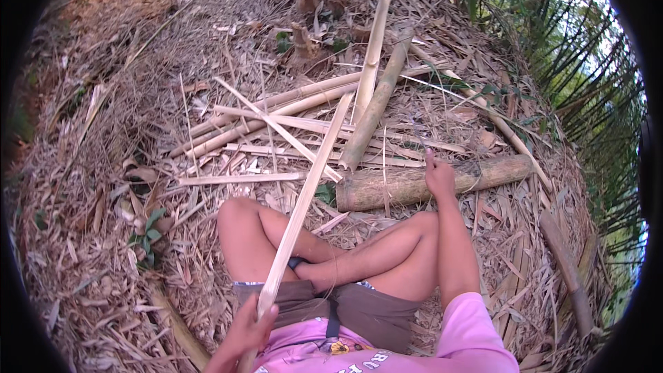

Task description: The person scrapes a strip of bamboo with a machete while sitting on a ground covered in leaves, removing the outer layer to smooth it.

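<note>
My left hand (250,330) is closed around the lower end of a long, pale split bamboo strip (304,204). The strip slants up and away across my crossed legs, its far end over the other pieces on the ground. My right arm is stretched forward. My right hand (440,178) is closed, with one finger or the thumb pointing up, by a thick bamboo log (373,190) that lies crosswise before my knees. Whatever that hand holds, if anything, I cannot make out.
Beyond the log lie a greenish bamboo pole (382,100), an upright-slanting split half (371,62) and several crossed strips (276,105). Cut stumps (304,38) stand farther back. Dry leaves (138,235) cover the ground; another pole (570,273) lies at right.
</note>
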`<state>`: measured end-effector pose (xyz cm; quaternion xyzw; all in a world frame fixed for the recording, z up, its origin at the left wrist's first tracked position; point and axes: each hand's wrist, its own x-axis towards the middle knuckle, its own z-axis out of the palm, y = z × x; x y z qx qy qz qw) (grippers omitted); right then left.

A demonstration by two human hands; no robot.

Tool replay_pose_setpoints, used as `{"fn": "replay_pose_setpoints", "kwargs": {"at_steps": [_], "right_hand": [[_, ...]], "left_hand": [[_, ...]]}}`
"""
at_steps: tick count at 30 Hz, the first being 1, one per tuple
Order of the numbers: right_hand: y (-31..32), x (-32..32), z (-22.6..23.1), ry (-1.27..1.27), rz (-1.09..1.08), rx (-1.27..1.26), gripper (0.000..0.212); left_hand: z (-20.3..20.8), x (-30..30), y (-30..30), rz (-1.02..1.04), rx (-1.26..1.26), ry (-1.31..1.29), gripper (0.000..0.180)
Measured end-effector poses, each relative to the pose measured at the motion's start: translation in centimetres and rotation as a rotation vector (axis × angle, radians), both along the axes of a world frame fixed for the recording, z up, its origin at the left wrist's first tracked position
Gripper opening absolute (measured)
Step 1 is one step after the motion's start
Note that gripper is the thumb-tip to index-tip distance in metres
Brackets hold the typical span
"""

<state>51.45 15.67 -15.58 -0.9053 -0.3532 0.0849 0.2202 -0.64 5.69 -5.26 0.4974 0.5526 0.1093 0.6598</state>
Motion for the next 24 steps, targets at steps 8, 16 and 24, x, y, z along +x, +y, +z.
{"fn": "replay_pose_setpoints", "kwargs": {"at_steps": [8, 16, 24], "right_hand": [[1.1, -2.3, 0.8, -0.015, 0.088, -0.044, 0.074], [1.1, -1.8, -0.2, -0.019, 0.177, -0.007, 0.075], [0.0, -6.9, 1.6, -0.018, 0.308, 0.223, 0.063]], "left_hand": [[-0.3, 3.9, 3.6, 0.074, 0.02, -0.184, 0.034], [0.3, 4.6, 3.8, 0.123, -0.029, -0.296, 0.031], [0.9, 5.6, 4.1, 0.159, -0.14, -0.43, 0.028]]}}
